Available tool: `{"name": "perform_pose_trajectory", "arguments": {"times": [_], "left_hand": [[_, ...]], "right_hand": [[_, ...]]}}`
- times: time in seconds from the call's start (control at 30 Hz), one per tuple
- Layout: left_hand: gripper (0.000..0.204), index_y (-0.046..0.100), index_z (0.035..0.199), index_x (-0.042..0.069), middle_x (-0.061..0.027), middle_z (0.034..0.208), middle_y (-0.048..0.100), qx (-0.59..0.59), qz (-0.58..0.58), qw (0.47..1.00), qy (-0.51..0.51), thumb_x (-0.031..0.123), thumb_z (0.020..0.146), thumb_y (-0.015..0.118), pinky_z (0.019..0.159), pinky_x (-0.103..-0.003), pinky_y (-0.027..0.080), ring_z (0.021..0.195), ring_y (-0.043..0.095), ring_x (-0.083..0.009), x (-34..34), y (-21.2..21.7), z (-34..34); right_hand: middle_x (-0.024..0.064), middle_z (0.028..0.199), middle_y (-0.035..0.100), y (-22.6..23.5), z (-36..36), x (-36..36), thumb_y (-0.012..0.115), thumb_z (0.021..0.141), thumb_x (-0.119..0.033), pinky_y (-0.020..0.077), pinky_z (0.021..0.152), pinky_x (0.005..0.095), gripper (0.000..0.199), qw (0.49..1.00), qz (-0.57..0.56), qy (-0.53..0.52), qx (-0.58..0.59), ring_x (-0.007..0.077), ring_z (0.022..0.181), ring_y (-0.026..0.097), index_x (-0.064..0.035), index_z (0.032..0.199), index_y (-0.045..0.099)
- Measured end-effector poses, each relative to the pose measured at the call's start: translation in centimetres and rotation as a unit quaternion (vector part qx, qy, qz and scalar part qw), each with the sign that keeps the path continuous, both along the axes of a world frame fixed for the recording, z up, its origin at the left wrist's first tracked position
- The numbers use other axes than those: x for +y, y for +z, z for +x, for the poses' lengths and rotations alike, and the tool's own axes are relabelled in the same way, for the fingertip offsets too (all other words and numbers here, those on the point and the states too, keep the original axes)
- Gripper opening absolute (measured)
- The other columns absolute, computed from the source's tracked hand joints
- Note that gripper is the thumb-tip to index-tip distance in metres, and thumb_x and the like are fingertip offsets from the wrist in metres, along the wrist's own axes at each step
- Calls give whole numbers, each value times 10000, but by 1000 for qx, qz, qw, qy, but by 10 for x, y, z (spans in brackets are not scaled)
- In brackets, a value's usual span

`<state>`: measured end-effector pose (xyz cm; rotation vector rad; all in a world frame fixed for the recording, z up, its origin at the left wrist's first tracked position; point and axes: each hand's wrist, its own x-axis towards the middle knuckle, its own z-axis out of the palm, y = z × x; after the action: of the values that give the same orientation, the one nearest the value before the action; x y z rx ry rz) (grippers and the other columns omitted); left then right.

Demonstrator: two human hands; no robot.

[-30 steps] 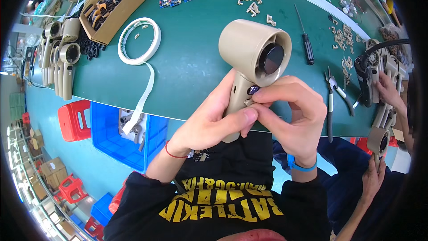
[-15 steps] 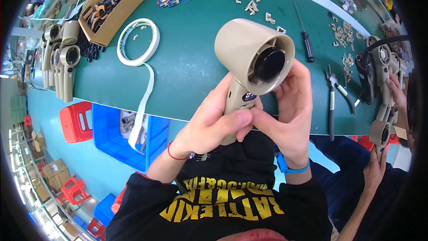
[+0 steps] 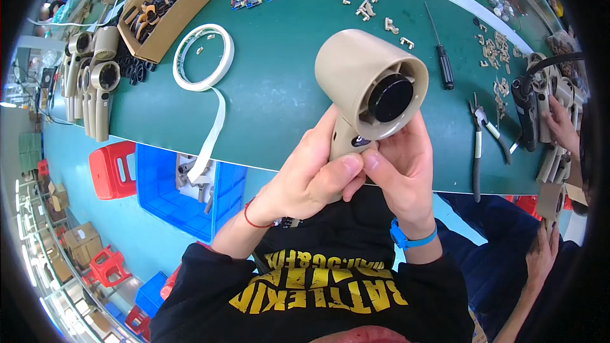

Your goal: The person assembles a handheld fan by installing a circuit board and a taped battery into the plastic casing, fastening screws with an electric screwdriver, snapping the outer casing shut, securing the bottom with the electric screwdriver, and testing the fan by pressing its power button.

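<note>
Fitting step: left hand (image 3: 305, 181) and right hand (image 3: 400, 168) clasp the tan dryer (image 3: 365, 92) handle over the table (image 3: 279, 101) edge (tape roll (image 3: 203, 57) at 10 o'clock); next, press thumbs carefully.

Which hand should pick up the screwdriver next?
The right hand, probably. The black screwdriver lies on the green table toward the person's right, while the left hand wraps the handle of the beige hair dryer, steadying it.
</note>
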<state>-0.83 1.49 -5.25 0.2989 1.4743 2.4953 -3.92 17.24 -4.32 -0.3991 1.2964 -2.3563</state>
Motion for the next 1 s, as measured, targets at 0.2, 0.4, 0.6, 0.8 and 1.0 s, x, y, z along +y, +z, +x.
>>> {"name": "perform_pose_trajectory", "arguments": {"times": [0.2, 0.4, 0.6, 0.8, 1.0], "left_hand": [[498, 348, 1370, -21, -62, 930, 564, -13, 19, 1000, 0, 180, 953, 531, 522, -250, 444, 610, 537, -97, 3, 1, -1], [481, 346, 1374, -7, -58, 947, 560, -14, -8, 1000, -21, 86, 942, 537, 532, -252, 457, 630, 548, -99, 0, 5, -1], [475, 343, 1364, -23, -72, 943, 562, -45, 70, 996, -28, 107, 954, 546, 529, -251, 450, 599, 534, -103, 0, 4, -3], [485, 316, 1386, -35, -97, 958, 569, -33, 60, 997, -38, 145, 975, 502, 522, -265, 464, 565, 557, -130, -3, 4, -1], [499, 288, 1419, -16, -116, 916, 573, -57, 64, 996, -5, 125, 984, 488, 521, -269, 483, 544, 569, -151, -1, 8, -2]], "right_hand": [[184, 1395, 474, -4, -1, 0, 610, 890, 87, 437, 1061, 362, 660, 1000, -27, -9, 9, 241, 1286, 509, 49, 1463, 285], [164, 1309, 543, -11, -3, 6, 632, 891, 66, 443, 1036, 341, 550, 997, -18, 29, 64, 199, 1221, 542, 73, 1387, 395], [162, 1290, 550, -2, 0, -1, 618, 899, 50, 446, 1019, 330, 523, 1000, -2, -5, 3, 193, 1211, 546, 74, 1377, 407], [168, 1306, 539, -3, 2, 3, 587, 917, 31, 429, 1041, 334, 516, 999, -27, 21, -37, 207, 1224, 546, 68, 1391, 387], [168, 1314, 537, -3, -1, -2, 588, 938, 13, 433, 1045, 339, 496, 999, -10, 11, -41, 217, 1249, 535, 65, 1389, 387]]}}
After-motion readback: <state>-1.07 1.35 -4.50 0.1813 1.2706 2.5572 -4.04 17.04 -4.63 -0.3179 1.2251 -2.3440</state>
